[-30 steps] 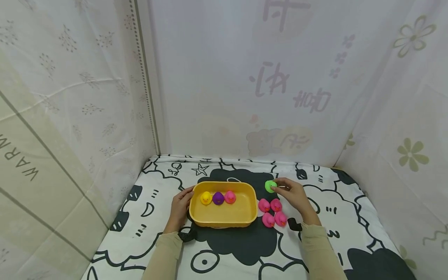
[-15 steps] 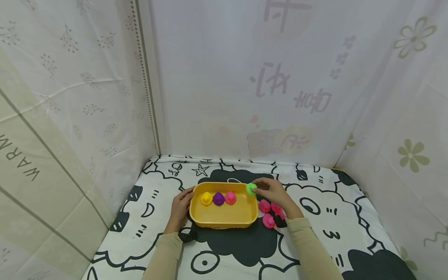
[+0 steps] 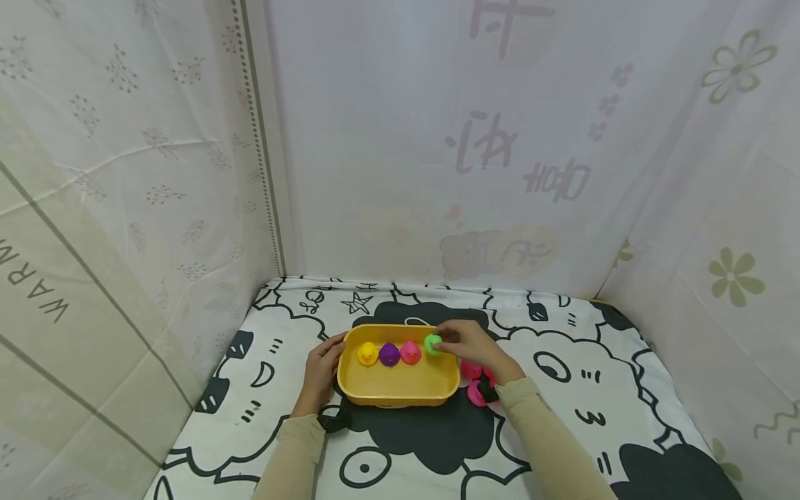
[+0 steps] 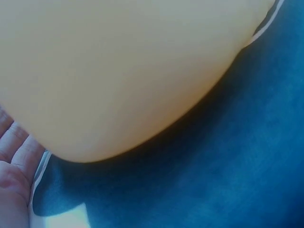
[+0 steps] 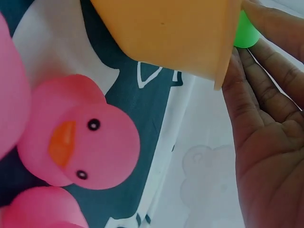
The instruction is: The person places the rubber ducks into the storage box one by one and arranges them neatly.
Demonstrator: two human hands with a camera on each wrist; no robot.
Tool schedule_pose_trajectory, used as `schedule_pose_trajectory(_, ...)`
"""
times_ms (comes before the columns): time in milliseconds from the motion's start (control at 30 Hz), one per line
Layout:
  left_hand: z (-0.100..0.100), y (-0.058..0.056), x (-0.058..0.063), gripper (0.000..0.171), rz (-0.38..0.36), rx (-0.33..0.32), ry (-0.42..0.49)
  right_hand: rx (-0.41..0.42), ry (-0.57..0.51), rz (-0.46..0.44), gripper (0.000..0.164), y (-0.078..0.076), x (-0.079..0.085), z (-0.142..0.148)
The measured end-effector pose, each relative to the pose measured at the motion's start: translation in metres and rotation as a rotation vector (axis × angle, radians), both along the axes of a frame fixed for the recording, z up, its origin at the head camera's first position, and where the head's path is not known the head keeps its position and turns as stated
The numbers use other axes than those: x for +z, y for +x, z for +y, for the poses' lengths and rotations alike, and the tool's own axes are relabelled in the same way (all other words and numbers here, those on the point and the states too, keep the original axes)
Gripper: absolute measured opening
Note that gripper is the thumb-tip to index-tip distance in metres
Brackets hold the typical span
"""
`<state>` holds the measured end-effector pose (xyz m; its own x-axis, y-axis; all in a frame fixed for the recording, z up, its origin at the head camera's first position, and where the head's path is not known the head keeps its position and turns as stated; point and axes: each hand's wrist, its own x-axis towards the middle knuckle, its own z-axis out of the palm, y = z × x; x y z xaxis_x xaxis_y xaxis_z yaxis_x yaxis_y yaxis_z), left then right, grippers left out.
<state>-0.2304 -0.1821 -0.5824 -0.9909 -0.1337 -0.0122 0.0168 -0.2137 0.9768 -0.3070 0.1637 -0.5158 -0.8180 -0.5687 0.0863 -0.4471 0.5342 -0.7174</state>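
A bright green rubber duck is pinched between the thumb and fingers of my right hand, over the right end of the yellow tray. Inside the tray, in a row to its left, sit a yellow duck, a purple duck and a pink duck. My left hand holds the tray's left side near the rim. The left wrist view shows the tray wall close up, with some fingers beside it. In the right wrist view the tray wall partly hides the green duck.
Several pink ducks lie on the cloth right of the tray, partly hidden by my right wrist; one pink duck shows closely in the right wrist view. A black-and-white patterned cloth covers the surface. Pale curtains hang behind and at both sides.
My right hand has carried the green duck leftward from outside the tray, across its right rim, to beside the pink duck in the row. The left hand and tray have stayed put.
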Motion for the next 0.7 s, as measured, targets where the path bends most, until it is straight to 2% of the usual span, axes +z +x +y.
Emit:
schedule_pose_trajectory(367, 0.001, -0.002, 0.001, 0.039, -0.024, -0.001, 0.013, 0.167, 0.189, 0.195, 0.028, -0.005, -0.002, -0.015)
schedule_pose_trajectory(533, 0.000, -0.004, 0.001, 0.038, -0.028, -0.010, 0.008, 0.183, 0.253, 0.262, 0.025, -0.003, -0.001, -0.019)
schedule_pose_trajectory(700, -0.001, -0.004, 0.002, 0.037, -0.030, -0.014, 0.006, 0.164, 0.335, 0.279, 0.026, -0.003, -0.003, -0.022)
